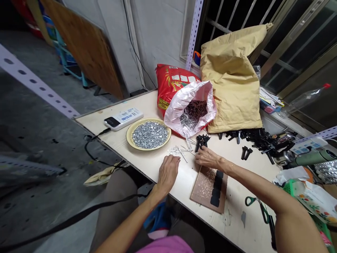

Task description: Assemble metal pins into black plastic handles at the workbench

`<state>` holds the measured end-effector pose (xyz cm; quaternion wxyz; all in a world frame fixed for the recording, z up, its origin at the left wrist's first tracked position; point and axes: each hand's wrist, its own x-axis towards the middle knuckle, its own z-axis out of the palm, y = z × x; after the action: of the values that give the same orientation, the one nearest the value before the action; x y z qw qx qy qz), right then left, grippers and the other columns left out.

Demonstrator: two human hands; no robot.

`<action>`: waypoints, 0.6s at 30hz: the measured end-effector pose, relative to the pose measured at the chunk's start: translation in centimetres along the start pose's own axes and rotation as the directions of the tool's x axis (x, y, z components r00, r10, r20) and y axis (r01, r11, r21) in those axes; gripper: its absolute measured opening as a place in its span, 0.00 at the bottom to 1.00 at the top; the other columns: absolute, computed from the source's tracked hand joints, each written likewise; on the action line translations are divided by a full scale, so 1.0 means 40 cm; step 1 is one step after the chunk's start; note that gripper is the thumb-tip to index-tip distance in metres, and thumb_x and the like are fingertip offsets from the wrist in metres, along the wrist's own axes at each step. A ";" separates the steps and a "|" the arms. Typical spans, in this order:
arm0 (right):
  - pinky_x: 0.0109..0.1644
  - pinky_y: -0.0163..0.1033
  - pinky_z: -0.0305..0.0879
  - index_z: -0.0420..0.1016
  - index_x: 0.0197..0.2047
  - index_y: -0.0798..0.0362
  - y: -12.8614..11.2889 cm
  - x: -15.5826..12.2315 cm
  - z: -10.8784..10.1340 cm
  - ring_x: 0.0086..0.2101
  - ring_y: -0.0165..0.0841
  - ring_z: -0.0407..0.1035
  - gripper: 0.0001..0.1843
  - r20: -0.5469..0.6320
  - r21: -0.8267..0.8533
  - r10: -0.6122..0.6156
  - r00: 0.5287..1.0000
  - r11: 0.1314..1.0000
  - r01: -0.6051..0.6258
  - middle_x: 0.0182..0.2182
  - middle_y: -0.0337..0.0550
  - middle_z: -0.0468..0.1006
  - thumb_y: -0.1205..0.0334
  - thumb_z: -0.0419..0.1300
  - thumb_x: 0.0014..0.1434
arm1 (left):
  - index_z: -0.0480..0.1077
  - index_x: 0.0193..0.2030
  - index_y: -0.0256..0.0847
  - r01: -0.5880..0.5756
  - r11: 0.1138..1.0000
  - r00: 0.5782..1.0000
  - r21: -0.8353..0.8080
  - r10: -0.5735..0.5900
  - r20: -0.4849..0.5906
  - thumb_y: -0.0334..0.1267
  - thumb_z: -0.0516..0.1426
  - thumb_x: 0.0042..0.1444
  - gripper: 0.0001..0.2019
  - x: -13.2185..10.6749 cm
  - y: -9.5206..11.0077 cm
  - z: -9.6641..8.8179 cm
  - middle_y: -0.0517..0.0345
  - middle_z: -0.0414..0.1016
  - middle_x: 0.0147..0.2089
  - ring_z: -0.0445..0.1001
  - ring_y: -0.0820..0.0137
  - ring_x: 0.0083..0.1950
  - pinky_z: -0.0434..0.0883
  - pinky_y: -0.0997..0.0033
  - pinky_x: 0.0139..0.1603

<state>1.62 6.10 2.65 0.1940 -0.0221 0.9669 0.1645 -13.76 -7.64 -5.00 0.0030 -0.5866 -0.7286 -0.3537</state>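
My left hand [168, 174] rests curled on the pale table top [237, 221], over a small scatter of silvery washers [173, 151] and loose steel nails [183, 153]. My right hand [207, 157] reaches to a small heap of black plastic parts [201, 141], its fingertips at the heap. Whether either hand grips something small is hidden. A yellow plate [129, 135] of zinc-coloured washers lies left of my hands. Behind them, a white plastic bag [204, 102] holds nails. A brown board with black strips [209, 189] lies below my right hand.
More black parts [259, 142] spread right of a tan paper sack [231, 77]. A red woven sack [173, 82] stands behind the nail bag. Green-handled scissors [259, 209] lie near the table's front edge. A white device [123, 118] sits at the left end, above a concrete floor.
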 end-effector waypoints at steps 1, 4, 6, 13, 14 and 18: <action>0.47 0.44 0.56 0.70 0.30 0.51 0.005 -0.002 0.001 0.39 0.35 0.62 0.10 -0.021 -0.013 -0.015 1.000 1.000 0.015 0.31 0.40 0.72 0.76 0.56 0.58 | 0.71 0.39 0.39 0.009 1.000 1.000 0.019 -0.009 -0.009 0.33 0.46 0.62 0.13 0.000 -0.008 0.000 0.51 0.71 0.33 0.69 0.63 0.36 0.69 0.64 0.35; 0.47 0.43 0.56 0.70 0.33 0.50 0.020 -0.004 -0.003 0.38 0.35 0.61 0.12 -0.091 -0.049 -0.045 0.995 0.998 0.041 0.32 0.39 0.72 0.77 0.54 0.59 | 0.71 0.42 0.38 0.045 0.997 0.999 0.069 -0.044 -0.023 0.34 0.46 0.62 0.13 -0.002 -0.031 -0.002 0.51 0.71 0.34 0.70 0.63 0.36 0.69 0.65 0.34; 0.45 0.42 0.56 0.69 0.34 0.49 0.027 0.000 -0.005 0.38 0.35 0.61 0.11 -0.109 -0.044 -0.064 0.992 0.997 0.060 0.32 0.40 0.72 0.76 0.54 0.59 | 0.71 0.42 0.38 0.067 0.994 0.998 0.083 -0.065 -0.024 0.35 0.46 0.62 0.13 -0.005 -0.042 -0.005 0.51 0.71 0.33 0.70 0.63 0.35 0.68 0.65 0.34; 0.44 0.40 0.56 0.68 0.33 0.52 0.025 0.030 0.016 0.37 0.34 0.62 0.10 -0.214 0.018 -0.150 0.965 0.987 0.157 0.29 0.41 0.72 0.74 0.51 0.63 | 0.72 0.40 0.41 0.047 0.994 0.999 0.100 -0.049 0.022 0.36 0.47 0.62 0.12 -0.008 -0.061 -0.022 0.53 0.71 0.32 0.70 0.65 0.36 0.68 0.67 0.35; 0.43 0.40 0.57 0.68 0.33 0.53 0.025 0.033 0.016 0.36 0.33 0.62 0.11 -0.249 0.034 -0.143 0.958 0.987 0.156 0.29 0.42 0.71 0.74 0.49 0.64 | 0.72 0.40 0.41 0.037 0.994 0.999 0.105 -0.040 0.034 0.36 0.47 0.61 0.12 -0.007 -0.060 -0.024 0.54 0.71 0.32 0.70 0.65 0.36 0.68 0.68 0.35; 0.42 0.39 0.60 0.67 0.41 0.55 0.015 0.037 -0.002 0.36 0.33 0.64 0.15 -0.508 0.193 0.021 0.861 0.977 0.090 0.34 0.47 0.73 0.73 0.41 0.66 | 0.73 0.38 0.42 0.011 0.989 0.998 0.145 -0.020 0.063 0.35 0.50 0.60 0.10 -0.004 -0.054 -0.023 0.54 0.71 0.33 0.69 0.65 0.36 0.67 0.69 0.34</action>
<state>0.18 6.67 2.34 -0.0632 -0.0612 0.9950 0.0464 -15.95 -8.38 -5.46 0.0193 -0.5901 -0.7566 -0.2810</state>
